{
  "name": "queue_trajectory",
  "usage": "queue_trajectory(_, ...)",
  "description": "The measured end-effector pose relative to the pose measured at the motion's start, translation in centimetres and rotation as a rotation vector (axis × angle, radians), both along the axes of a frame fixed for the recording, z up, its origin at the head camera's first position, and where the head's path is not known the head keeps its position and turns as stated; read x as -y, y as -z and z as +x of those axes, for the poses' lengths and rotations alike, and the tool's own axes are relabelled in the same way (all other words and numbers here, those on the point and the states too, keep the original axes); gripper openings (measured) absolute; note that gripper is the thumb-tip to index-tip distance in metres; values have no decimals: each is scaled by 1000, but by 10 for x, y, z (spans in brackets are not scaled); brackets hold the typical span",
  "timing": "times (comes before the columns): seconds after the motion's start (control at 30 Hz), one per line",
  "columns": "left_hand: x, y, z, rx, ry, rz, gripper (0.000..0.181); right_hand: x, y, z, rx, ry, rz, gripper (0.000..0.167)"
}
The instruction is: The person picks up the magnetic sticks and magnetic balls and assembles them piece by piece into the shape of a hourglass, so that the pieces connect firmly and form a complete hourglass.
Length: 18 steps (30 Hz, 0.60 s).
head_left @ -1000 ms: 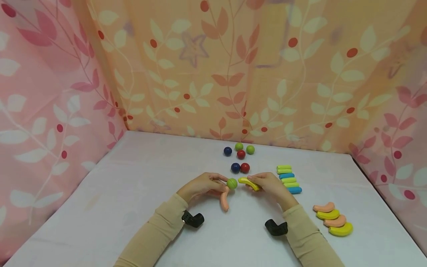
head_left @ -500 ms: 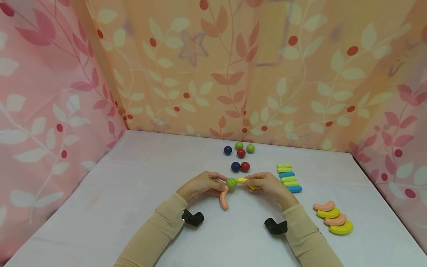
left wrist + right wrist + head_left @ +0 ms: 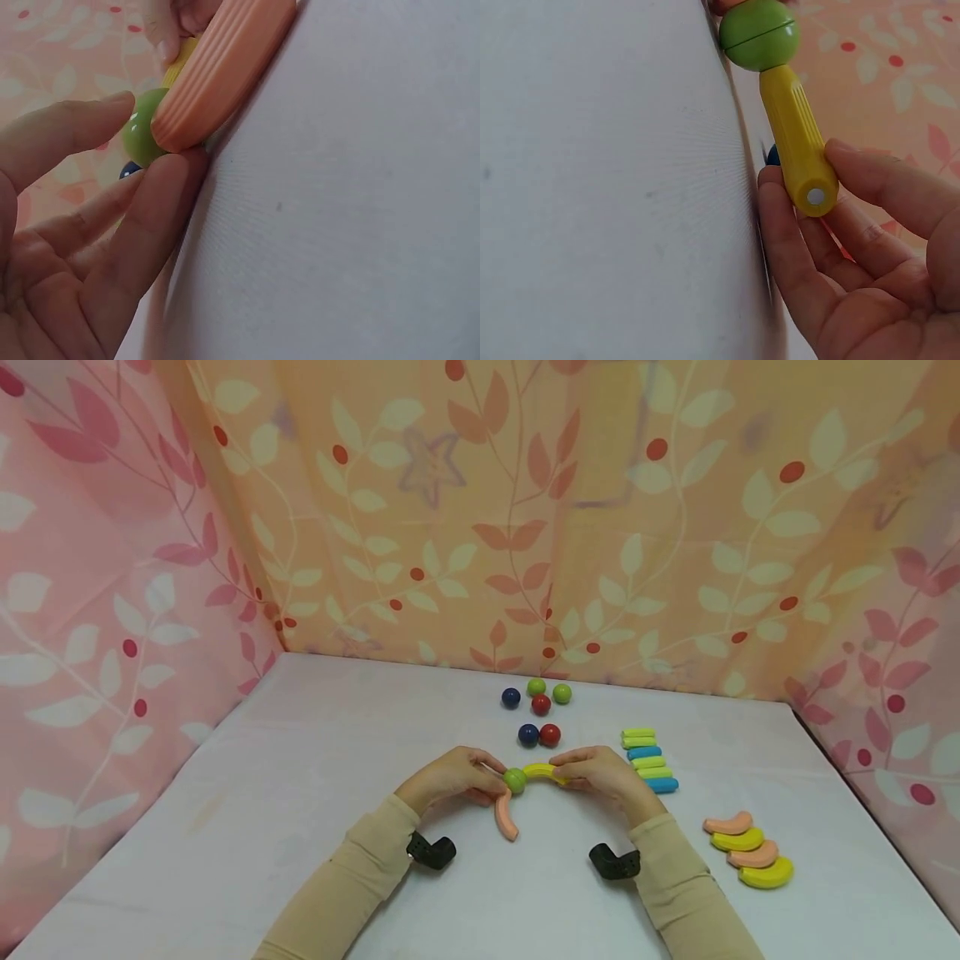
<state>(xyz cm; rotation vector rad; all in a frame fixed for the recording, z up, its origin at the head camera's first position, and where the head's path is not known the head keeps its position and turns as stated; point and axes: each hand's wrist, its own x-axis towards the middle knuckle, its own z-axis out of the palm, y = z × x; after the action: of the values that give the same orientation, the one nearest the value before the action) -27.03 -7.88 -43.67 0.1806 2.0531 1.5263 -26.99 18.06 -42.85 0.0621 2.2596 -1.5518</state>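
Note:
My left hand [image 3: 459, 774] pinches a green ball [image 3: 514, 781] between its fingertips, low over the table. A curved orange stick [image 3: 506, 817] touches the ball and points toward me; its ribbed side shows in the left wrist view. My right hand [image 3: 600, 774] pinches the outer end of a curved yellow stick [image 3: 538, 770], whose other end touches the ball's right side. In the right wrist view a round silver disc [image 3: 815, 196] sits in the yellow stick's near end. The left wrist view hides most of the yellow stick behind the orange one.
Beyond the hands lie a blue ball [image 3: 528, 735] and a red ball [image 3: 550, 735], with several more balls farther back. Short green and blue sticks [image 3: 649, 762] form a column past the right hand. Curved orange and yellow sticks [image 3: 750, 852] lie at the right.
The yellow stick, apart from the green ball a second ago, has moved left and now touches it. The ball has shifted slightly left and nearer, and the orange stick's lower end has swung right.

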Motion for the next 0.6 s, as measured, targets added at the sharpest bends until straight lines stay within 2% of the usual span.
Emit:
queue_trajectory(0.2,1,0,1,-17,8,-10,32,0,0,1,1,-25,-17,31)
queue_trajectory(0.4,1,-1,1,-19,35,-4,26,-1,-4,2,-9,-76,60,36)
queue_trajectory(0.6,1,-1,0,-16,17,-29,22,0,-5,3,-29,-74,100,36)
